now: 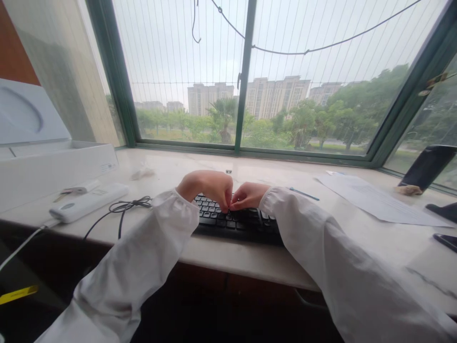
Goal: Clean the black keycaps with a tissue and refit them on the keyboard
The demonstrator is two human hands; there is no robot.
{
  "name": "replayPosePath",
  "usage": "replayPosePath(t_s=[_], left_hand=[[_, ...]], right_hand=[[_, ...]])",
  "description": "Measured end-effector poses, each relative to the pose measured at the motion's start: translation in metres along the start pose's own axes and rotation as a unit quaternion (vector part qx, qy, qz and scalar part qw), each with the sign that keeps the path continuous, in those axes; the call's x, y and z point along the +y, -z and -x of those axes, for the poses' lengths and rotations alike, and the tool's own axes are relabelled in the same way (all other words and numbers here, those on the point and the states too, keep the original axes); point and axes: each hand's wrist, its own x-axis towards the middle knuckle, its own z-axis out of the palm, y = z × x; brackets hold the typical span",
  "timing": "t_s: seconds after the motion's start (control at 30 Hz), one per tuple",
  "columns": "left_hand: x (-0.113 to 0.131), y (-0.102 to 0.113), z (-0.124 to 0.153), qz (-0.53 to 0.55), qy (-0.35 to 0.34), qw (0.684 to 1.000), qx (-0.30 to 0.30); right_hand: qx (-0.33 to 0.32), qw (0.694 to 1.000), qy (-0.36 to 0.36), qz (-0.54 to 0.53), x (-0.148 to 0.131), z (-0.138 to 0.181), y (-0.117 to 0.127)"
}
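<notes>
A black keyboard (233, 220) lies on the pale stone windowsill counter (221, 255), near its front edge. My left hand (209, 188) and my right hand (248, 195) hover over the middle of the keys, both curled, their fingertips meeting above the same spot. Something very small seems pinched between the fingertips, too small to make out. Both arms wear loose white sleeves.
A white power strip (87, 201) and a coiled black cable (124, 207) lie left of the keyboard. A white box (53, 166) stands at far left. Paper sheets (374, 200), a blue pen (304, 193) and a propped dark phone (428, 166) sit to the right. The window runs behind.
</notes>
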Motion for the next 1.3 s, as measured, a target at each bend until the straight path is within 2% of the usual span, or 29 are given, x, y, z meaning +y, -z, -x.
replayPosePath(t_s=[0.43,0.7,0.97,1.13,1.3], left_hand=[[0.009,-0.002,0.001,-0.054,-0.027,0.998,0.032],[-0.01,-0.001,-0.005,0.014,-0.051,0.998,0.015],[-0.022,-0.002,-0.012,0.044,-0.035,0.998,-0.003],[-0.028,0.0,-0.012,0.055,-0.07,0.995,-0.041],[-0.032,-0.002,-0.015,0.076,-0.081,0.993,-0.046]], right_hand=[[-0.017,1.0,0.013,-0.007,0.002,-0.001,-0.004],[0.008,0.999,-0.029,0.017,-0.003,0.002,-0.005],[0.045,0.997,-0.048,0.035,-0.002,0.0,-0.004],[0.063,0.996,-0.047,0.05,-0.006,0.002,-0.005],[0.064,0.994,-0.054,0.064,-0.007,0.004,-0.003]])
